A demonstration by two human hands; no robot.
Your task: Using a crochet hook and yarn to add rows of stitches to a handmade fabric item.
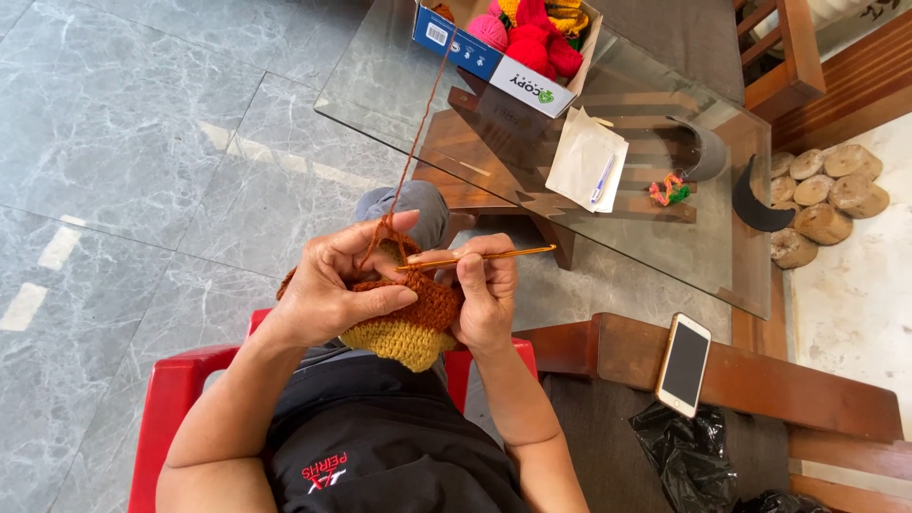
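Crochet piece (410, 318), brown over mustard, held above lap, off glass surface (399, 85); soft, light, floppy, best pinched at edge; left hand (328, 285) closed gripping it; right hand (484, 294) pinching crochet hook (475, 258); brown yarn (423, 123) running taut toward box (503, 43) at surface's far edge.

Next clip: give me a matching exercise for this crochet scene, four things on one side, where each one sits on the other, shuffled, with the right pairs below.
Things:
1. crochet hook
2. phone
3. yarn balls
4. pen

Places:
A. in the cardboard box on the glass table
B. on the white paper on the glass table
C. in the right hand, tip in the brown and yellow crochet piece that the left hand grips
D. on the wooden bench arm

Pairs: 1-C, 2-D, 3-A, 4-B
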